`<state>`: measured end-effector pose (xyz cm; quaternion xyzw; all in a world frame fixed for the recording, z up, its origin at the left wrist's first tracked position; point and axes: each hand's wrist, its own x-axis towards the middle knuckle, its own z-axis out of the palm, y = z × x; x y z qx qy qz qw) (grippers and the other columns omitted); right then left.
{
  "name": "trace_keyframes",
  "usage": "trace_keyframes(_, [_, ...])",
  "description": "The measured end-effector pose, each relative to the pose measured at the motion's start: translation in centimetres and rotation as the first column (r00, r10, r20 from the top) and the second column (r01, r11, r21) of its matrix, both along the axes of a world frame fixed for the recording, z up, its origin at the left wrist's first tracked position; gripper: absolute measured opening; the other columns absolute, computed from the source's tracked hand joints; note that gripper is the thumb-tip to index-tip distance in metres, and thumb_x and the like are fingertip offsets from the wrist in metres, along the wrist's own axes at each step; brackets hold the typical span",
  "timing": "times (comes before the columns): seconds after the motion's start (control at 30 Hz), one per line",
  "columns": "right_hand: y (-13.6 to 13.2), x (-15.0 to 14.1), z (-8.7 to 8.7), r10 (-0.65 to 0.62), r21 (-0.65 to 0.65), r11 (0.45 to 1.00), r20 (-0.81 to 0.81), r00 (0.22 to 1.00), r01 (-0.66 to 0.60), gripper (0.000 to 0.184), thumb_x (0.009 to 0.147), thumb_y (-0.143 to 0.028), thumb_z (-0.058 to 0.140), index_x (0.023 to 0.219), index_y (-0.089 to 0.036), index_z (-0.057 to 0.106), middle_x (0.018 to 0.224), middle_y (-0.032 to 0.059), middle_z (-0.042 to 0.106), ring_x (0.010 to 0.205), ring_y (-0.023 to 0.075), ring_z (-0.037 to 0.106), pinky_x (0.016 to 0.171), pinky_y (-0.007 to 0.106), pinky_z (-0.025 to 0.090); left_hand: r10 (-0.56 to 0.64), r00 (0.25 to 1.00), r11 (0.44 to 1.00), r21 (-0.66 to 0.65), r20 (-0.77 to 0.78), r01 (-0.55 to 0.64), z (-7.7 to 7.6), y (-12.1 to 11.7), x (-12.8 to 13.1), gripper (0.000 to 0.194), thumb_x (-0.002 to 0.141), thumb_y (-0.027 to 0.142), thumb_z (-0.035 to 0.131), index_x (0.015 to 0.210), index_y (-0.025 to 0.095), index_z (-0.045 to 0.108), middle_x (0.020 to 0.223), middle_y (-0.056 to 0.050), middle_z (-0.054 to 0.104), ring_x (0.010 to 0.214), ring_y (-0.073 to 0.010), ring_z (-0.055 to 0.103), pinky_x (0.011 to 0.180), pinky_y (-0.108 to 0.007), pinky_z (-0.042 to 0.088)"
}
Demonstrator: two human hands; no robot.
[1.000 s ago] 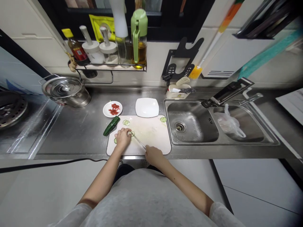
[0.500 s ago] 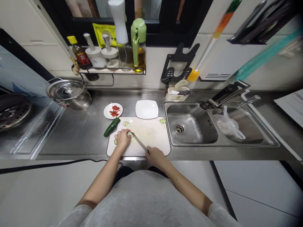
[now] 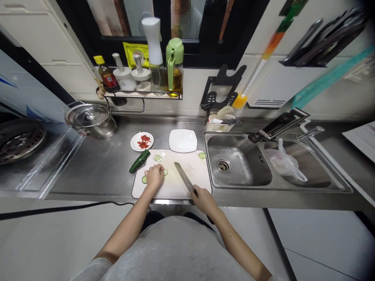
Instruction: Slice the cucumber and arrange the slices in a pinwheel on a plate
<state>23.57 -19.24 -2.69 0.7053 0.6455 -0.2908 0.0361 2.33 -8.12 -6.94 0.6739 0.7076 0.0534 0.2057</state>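
Note:
My right hand [image 3: 204,198] is wrapped around the handle of a kitchen knife [image 3: 185,176]. Its blade slants up and left over the white cutting board [image 3: 175,191], apart from my left hand. My left hand [image 3: 155,176] rests on the board's left part, fingers curled over cucumber that is mostly hidden beneath them. A thin cucumber slice [image 3: 165,172] shows beside the fingertips, and a green-edged cucumber piece [image 3: 144,179] pokes out by the wrist side. More slices [image 3: 157,158] lie near the board's back edge, others [image 3: 202,155] in its back right corner.
A dark green cucumber length [image 3: 140,161] leans at the board's left edge. Behind stand a plate of chopped red bits [image 3: 135,143] and a white dish [image 3: 183,140]. The sink [image 3: 237,171] borders the board's right; a lidded steel pot [image 3: 102,127] stands back left.
The knife has moved right, away from my left hand, together with my right hand. My left hand has stayed on the board, its fingers drawn closer together. The view has tilted up slightly.

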Motion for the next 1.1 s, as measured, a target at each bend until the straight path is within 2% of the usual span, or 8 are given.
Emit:
trace_keyframes(0.17, [0.2, 0.0, -0.1, 0.010, 0.027, 1.000, -0.030, 1.000, -0.009, 0.022, 0.096, -0.032, 0.038, 0.094, -0.018, 0.056, 0.083, 0.0051, 0.065, 0.076, 0.0161, 0.060, 0.060, 0.023, 0.025, 0.023, 1.000, 1.000, 0.013, 0.015, -0.023, 0.2, -0.2, 0.2, 0.024, 0.085, 0.029, 0.049, 0.106, 0.025, 0.060, 0.104, -0.007, 0.066, 0.104, -0.0264, 0.055, 0.087, -0.041, 0.032])
trace_keyframes(0.33, [0.5, 0.2, -0.1, 0.004, 0.030, 1.000, -0.038, 0.999, -0.002, 0.020, 0.095, -0.030, 0.039, 0.093, -0.019, 0.055, 0.082, 0.0050, 0.066, 0.075, 0.0158, 0.059, 0.059, 0.023, 0.024, 0.005, 1.000, 1.000, 0.015, 0.027, -0.006, 0.6, -0.2, 0.7, 0.015, 0.084, 0.029, 0.052, 0.094, 0.023, 0.062, 0.105, -0.007, 0.065, 0.106, -0.0260, 0.055, 0.088, -0.040, 0.031])
trace_keyframes(0.5, [1.0, 0.5, -1.1, 0.011, 0.043, 0.999, -0.050, 0.999, -0.009, 0.020, 0.096, -0.030, 0.039, 0.093, -0.019, 0.055, 0.082, 0.0049, 0.067, 0.078, 0.0170, 0.061, 0.059, 0.023, 0.025, 0.010, 0.995, 1.000, -0.005, 0.100, -0.010, 1.1, -0.6, 1.2, 0.009, 0.084, 0.020, 0.051, 0.086, 0.023, 0.059, 0.092, -0.002, 0.068, 0.097, -0.0218, 0.059, 0.085, -0.037, 0.030])
trace_keyframes(0.6, [1.3, 0.5, -1.6, 0.015, 0.054, 0.998, -0.043, 0.999, -0.013, 0.019, 0.095, -0.030, 0.039, 0.092, -0.020, 0.054, 0.083, 0.0049, 0.067, 0.079, 0.0176, 0.062, 0.060, 0.022, 0.026, 0.052, 0.981, 0.999, -0.014, 0.187, -0.051, 1.6, -1.2, 0.1, 0.008, 0.084, 0.026, 0.052, 0.086, 0.025, 0.060, 0.085, 0.001, 0.069, 0.091, -0.0197, 0.061, 0.083, -0.035, 0.031])
trace_keyframes(0.7, [1.6, 0.3, -1.8, 0.024, 0.060, 0.998, -0.061, 0.998, -0.020, 0.019, 0.096, -0.029, 0.038, 0.092, -0.020, 0.054, 0.082, 0.0043, 0.067, 0.079, 0.0175, 0.062, 0.059, 0.022, 0.026, 0.125, 0.966, 0.992, -0.029, 0.228, -0.121, 2.0, -1.9, -2.4, 0.009, 0.082, 0.030, 0.055, 0.088, 0.026, 0.061, 0.085, 0.002, 0.069, 0.087, -0.0179, 0.062, 0.081, -0.033, 0.031])
trace_keyframes(0.87, [1.9, 0.2, -1.7, 0.029, 0.050, 0.998, -0.047, 0.998, -0.026, 0.019, 0.096, -0.029, 0.037, 0.094, -0.020, 0.055, 0.083, 0.0053, 0.067, 0.077, 0.0173, 0.062, 0.058, 0.023, 0.026, 0.237, 0.963, 0.971, -0.075, 0.129, -0.229, 1.5, -2.4, -6.0, 0.012, 0.084, 0.030, 0.052, 0.090, 0.027, 0.062, 0.085, 0.002, 0.070, 0.086, -0.0187, 0.062, 0.082, -0.034, 0.032])
trace_keyframes(1.0, [2.4, 0.2, -1.5, 0.042, 0.051, 0.998, -0.043, 0.998, -0.039, 0.019, 0.095, -0.029, 0.038, 0.092, -0.020, 0.055, 0.081, 0.0048, 0.067, 0.076, 0.0174, 0.061, 0.058, 0.023, 0.025, 0.239, 0.971, 0.971, -0.019, 0.029, -0.238, 0.7, -2.5, -6.7, 0.014, 0.084, 0.026, 0.052, 0.090, 0.026, 0.064, 0.094, -0.002, 0.068, 0.099, -0.0234, 0.058, 0.084, -0.037, 0.034])
trace_keyframes(1.1, [2.6, 0.3, -1.5, 0.031, 0.057, 0.998, -0.046, 0.998, -0.029, 0.020, 0.095, -0.030, 0.038, 0.092, -0.020, 0.055, 0.081, 0.0049, 0.066, 0.077, 0.0176, 0.061, 0.057, 0.023, 0.025, 0.229, 0.973, 0.972, 0.041, 0.027, -0.230, 0.2, -2.5, -6.4, 0.019, 0.083, 0.023, 0.050, 0.094, 0.026, 0.065, 0.106, -0.005, 0.065, 0.105, -0.0256, 0.054, 0.085, -0.038, 0.035])
